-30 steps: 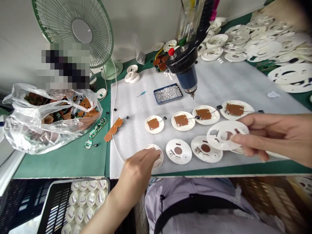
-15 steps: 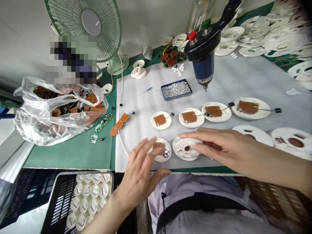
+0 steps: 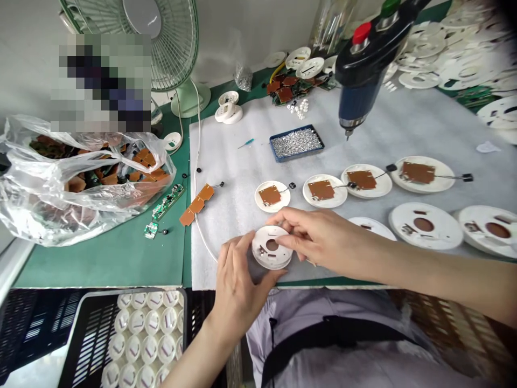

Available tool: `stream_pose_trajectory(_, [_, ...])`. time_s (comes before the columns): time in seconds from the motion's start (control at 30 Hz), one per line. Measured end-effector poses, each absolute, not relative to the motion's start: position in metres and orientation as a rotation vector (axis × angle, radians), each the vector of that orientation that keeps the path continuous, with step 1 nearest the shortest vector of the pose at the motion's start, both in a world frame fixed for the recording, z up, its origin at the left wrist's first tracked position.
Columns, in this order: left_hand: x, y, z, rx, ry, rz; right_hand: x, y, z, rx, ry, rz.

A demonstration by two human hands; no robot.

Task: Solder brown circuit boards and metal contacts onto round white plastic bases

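Observation:
A round white plastic cover (image 3: 262, 237) with a hole in its middle lies over a round white base at the front edge of the grey mat. My left hand (image 3: 240, 280) curves around the left and near side of the two, fingers at the left rim and thumb at the near edge. From the right, my right hand (image 3: 309, 234) pinches the cover, its fingers on the far rim and thumb by the middle hole. The base's inside is hidden beneath the cover. Behind them is an open white base (image 3: 262, 203) carrying a brown circuit board (image 3: 270, 195).
Several more bases with boards (image 3: 321, 190) and covered discs (image 3: 426, 226) run rightward. An electric screwdriver (image 3: 359, 91) hangs above a blue tray of small metal screws (image 3: 278, 157). Leftward are a plastic bag of boards (image 3: 92, 199), a fan (image 3: 188, 99) and a black crate (image 3: 91, 328) of round parts.
My right hand has carried the cover leftward onto the base by my left hand, covering its board. My left fingers have drawn in around the rim. The view has shifted slightly.

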State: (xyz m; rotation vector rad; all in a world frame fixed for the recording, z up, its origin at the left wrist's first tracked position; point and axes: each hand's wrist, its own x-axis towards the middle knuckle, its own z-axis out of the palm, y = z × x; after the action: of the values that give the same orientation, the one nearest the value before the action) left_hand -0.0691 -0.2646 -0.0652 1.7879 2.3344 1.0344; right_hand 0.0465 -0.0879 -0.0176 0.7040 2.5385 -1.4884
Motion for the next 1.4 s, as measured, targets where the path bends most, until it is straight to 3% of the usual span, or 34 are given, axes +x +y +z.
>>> stream_pose_trajectory(0.23, [-0.065, -0.265, -0.063, 1.84, 2.45, 1.04, 0.044, -0.08, -0.02, 0.49, 2.758, -1.166])
stream_pose_trajectory(0.4, [-0.053, -0.267, -0.047, 2.129, 2.44, 0.624, 0.057, -0.086, -0.02, 0.375, 3.183, -0.607])
stream_pose_trajectory(0.53, [-0.053, -0.258, -0.037, 2.175, 2.381, 0.56, 0.066, -0.109, -0.022, 0.323, 3.286, -0.359])
stream_pose_trajectory(0.73, [-0.085, -0.243, -0.023, 2.221, 2.081, 0.756, 0.087, -0.084, -0.009, 0.213, 3.267, -0.45])
stream_pose_trajectory(0.9, [-0.084, -0.176, -0.003, 2.46, 1.82, 0.874, 0.165, -0.041, -0.004, 0.802, 3.324, -0.929])
stream_pose_trajectory(1.0, [-0.046, -0.097, 0.003, 2.582, 1.506, 0.678, 0.205, -0.025, -0.01, 1.163, 3.338, -1.022])
stream_pose_trajectory(1.17, [0.005, 0.007, -0.006, 2.683, 1.067, 0.258, 0.265, 0.009, -0.014, 1.718, 3.193, -0.658])
stream_pose_trajectory(1.4, [0.011, 0.013, -0.018, 2.485, 1.257, 0.396, 0.319, 0.071, -0.053, 2.035, 2.838, -0.398])
